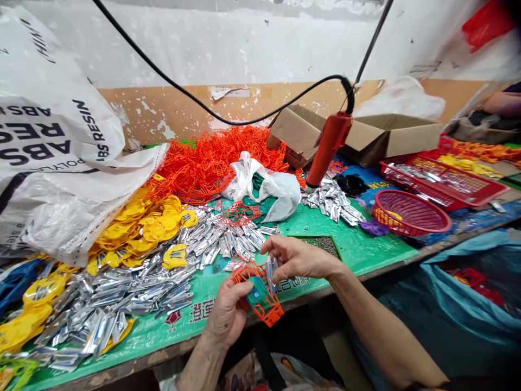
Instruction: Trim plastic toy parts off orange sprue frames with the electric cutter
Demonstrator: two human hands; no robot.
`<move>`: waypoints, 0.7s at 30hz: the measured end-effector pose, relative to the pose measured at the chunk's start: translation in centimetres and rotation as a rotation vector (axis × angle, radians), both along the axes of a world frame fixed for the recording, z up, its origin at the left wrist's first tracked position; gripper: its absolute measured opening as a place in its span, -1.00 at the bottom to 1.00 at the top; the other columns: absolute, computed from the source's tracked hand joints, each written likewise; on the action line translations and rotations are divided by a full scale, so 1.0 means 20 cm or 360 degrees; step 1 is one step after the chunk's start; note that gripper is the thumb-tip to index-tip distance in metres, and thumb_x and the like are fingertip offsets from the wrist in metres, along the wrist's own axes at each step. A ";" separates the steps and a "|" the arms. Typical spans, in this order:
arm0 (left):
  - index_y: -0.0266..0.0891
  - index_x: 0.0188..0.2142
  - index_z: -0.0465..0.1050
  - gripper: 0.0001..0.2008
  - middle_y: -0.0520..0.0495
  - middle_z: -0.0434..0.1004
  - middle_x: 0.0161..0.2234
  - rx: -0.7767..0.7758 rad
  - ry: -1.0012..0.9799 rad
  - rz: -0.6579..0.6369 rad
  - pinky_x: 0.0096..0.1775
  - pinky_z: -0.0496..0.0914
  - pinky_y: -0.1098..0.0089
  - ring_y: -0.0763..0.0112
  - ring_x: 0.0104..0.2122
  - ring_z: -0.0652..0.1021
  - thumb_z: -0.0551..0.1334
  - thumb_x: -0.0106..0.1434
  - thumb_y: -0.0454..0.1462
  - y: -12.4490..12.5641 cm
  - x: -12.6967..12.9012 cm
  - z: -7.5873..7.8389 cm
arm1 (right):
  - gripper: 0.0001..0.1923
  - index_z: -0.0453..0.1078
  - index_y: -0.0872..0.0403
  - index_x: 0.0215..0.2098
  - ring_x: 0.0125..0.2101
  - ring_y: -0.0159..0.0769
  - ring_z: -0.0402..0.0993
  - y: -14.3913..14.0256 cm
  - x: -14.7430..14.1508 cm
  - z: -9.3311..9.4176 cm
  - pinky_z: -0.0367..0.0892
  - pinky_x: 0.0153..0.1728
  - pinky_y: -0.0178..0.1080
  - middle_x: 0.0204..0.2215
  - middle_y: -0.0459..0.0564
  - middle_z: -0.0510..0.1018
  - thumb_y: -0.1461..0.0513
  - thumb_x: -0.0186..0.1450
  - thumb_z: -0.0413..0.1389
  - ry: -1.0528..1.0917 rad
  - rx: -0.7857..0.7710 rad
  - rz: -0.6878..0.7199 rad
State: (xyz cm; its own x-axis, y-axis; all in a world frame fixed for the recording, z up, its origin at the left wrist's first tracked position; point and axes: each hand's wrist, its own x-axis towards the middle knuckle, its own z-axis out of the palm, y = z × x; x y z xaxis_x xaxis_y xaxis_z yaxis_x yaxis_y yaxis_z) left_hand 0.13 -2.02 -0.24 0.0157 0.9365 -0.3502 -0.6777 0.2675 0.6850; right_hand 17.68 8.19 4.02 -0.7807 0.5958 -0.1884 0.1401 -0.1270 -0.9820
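Observation:
My left hand [228, 310] is closed on an orange plastic frame [273, 315] with a green plastic piece [258, 292] set in it, held just in front of the table edge. My right hand [299, 258] pinches a small silver plastic piece [272, 270] at the frame's right side. Whether that piece touches the frame I cannot tell. Behind my hands lies a heap of similar silver pieces [220, 239], with one loose orange frame [240, 213] on it. A white bag [280, 190] of green pieces stands behind them.
Yellow plastic parts [150, 222] are piled left, beside a large white sack [52, 136]. A heap of orange frames [203, 163] lies at the back. An orange-red handheld tool [330, 146] hangs on a black cable. Cardboard boxes [391, 138] and a red basket [411, 212] stand right.

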 end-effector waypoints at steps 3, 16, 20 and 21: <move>-0.31 -0.30 0.63 -0.73 -0.05 0.67 -0.42 0.0009 -0.0013 0.0019 -0.37 0.48 0.47 0.44 -0.49 0.57 0.46 -0.07 -0.32 -0.01 0.01 0.00 | -0.47 0.28 0.09 -0.15 -0.61 -0.55 0.20 -0.04 -0.06 -0.02 0.07 -0.64 -0.45 -0.57 -0.30 0.36 0.38 -0.07 0.34 0.0080 -0.0123 -0.0128; -0.26 -0.37 0.65 -0.76 -0.05 0.68 -0.43 0.0097 -0.0016 0.0252 -0.26 0.52 0.30 0.26 -0.40 0.62 0.44 -0.14 -0.32 0.00 0.01 -0.03 | -0.61 0.48 0.05 -0.17 -0.41 -0.40 0.30 -0.29 -0.15 -0.17 0.22 -0.38 -0.30 -0.41 -0.14 0.39 0.13 0.05 0.33 0.0183 0.0030 -0.0939; -0.25 -0.35 0.64 -0.72 -0.06 0.68 -0.41 0.0117 0.0023 0.0251 -0.23 0.50 0.27 0.22 -0.38 0.62 0.42 -0.16 -0.32 0.00 0.00 -0.04 | -0.57 0.43 0.12 -0.18 -0.51 -0.46 0.31 -0.31 -0.15 -0.18 0.22 -0.45 -0.34 -0.48 -0.14 0.45 0.04 0.09 0.31 0.0267 -0.0281 -0.0756; -0.26 -0.33 0.63 -0.70 -0.07 0.68 -0.39 0.0114 0.0043 0.0237 -0.22 0.49 0.28 0.22 -0.36 0.62 0.42 -0.16 -0.31 0.00 0.00 -0.04 | -0.58 0.44 0.14 -0.20 -0.51 -0.46 0.32 -0.31 -0.14 -0.17 0.23 -0.45 -0.34 -0.48 -0.13 0.47 0.03 0.10 0.31 0.0286 -0.0283 -0.0708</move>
State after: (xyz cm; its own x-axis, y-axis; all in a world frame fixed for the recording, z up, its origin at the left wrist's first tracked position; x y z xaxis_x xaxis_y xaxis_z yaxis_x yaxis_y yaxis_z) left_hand 0.04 -2.08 -1.03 -0.1338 0.9505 -0.2806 -0.6874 0.1150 0.7171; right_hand 14.84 1.99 0.54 -0.4880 0.8489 -0.2031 -0.1346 -0.3031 -0.9434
